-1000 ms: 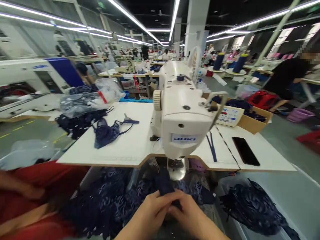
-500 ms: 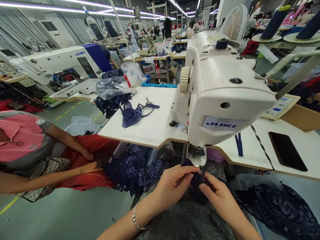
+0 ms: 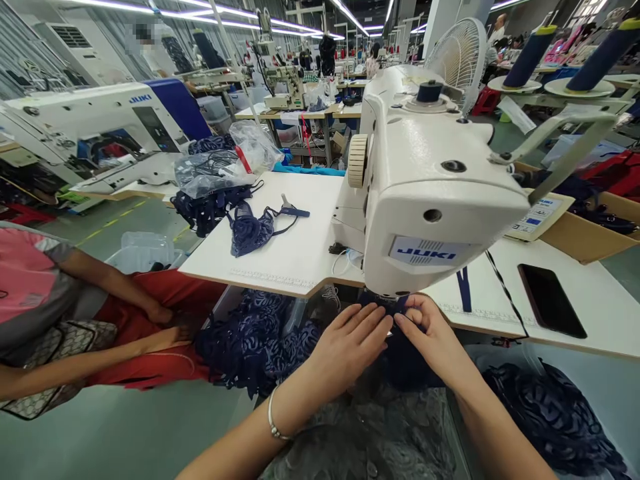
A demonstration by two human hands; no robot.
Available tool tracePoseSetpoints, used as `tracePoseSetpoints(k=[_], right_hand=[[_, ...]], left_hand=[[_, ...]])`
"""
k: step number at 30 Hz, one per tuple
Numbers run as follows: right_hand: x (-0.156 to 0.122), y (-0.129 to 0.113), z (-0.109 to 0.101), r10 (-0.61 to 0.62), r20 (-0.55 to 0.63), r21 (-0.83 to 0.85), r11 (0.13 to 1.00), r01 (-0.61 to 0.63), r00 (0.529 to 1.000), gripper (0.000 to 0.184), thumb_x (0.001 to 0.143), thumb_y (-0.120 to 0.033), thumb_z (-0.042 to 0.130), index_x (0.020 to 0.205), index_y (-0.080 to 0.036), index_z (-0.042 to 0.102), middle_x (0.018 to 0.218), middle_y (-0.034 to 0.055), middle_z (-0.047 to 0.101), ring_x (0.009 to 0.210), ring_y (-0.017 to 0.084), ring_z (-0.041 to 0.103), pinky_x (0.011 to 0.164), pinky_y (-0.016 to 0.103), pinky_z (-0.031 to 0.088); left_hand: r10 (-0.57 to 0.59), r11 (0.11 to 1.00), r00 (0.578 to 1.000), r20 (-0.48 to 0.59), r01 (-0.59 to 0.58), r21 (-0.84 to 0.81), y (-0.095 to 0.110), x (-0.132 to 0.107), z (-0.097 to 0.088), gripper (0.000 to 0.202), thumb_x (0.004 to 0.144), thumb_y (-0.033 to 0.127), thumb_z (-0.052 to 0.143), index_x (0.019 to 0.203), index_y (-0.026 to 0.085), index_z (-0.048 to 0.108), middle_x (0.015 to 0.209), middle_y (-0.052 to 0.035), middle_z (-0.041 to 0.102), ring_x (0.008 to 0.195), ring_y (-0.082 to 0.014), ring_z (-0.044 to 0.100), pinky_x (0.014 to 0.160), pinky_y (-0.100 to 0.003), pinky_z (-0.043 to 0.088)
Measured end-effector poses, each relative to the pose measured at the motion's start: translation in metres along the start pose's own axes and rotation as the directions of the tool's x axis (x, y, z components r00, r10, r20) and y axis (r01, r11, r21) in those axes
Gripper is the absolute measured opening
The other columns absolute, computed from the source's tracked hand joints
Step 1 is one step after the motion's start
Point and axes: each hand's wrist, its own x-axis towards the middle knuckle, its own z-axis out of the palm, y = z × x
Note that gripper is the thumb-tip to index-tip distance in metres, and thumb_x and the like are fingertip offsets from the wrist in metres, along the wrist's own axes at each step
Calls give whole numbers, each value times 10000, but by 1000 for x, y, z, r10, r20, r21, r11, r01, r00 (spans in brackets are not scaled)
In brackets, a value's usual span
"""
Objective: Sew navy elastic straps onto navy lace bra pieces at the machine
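Observation:
My left hand and my right hand meet just under the head of a white JUKI sewing machine. Both press a dark navy fabric piece up against the needle area, fingertips nearly touching. The needle and presser foot are hidden behind the machine head and my fingers. A silver bracelet sits on my left wrist. Dark lace fabric hangs below the table edge to the left of my hands.
A navy bra and bagged garments lie on the white table. A black phone rests at right. A seated person's arms are at left. A bin of navy lace sits at lower right. A fan stands behind.
My hands have moved up and forward with the navy piece, closer under the machine head. The view has shifted slightly lower and left.

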Motion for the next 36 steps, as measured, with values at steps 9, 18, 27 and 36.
tracePoseSetpoints(k=[9,18,27,36], right_hand=[[4,2,-11,-216,-41,-335,923,190,976,263,1020,-472,468,1154,-252,521,959,38,548,870,214,538,692,294,421],[21,-6,-9,-387,26,-437,825,359,922,185,1033,-323,448,973,-236,600,982,42,572,957,213,550,801,302,429],[22,-2,-12,-296,2,-486,834,260,955,320,1022,-410,435,820,-221,597,933,63,567,897,244,560,690,325,427],[24,-3,-11,-291,-16,-527,816,239,957,352,993,-400,431,738,-215,588,813,57,555,794,236,560,628,311,424]], left_hand=[[-92,985,993,76,80,154,3,-10,12,419,988,277,478,1406,259,466,1520,-20,400,1349,-187,417,1068,-354,326],[-106,959,993,58,86,270,10,-11,15,463,980,189,402,1442,175,421,1516,-111,394,1411,-259,345,1142,-425,226],[-118,962,992,39,105,251,11,-8,15,464,976,152,384,1438,169,418,1513,-129,392,1410,-274,352,1134,-443,244],[-123,958,990,66,101,267,14,-8,11,490,959,139,385,1448,168,404,1514,-136,388,1404,-270,364,1139,-429,223]])
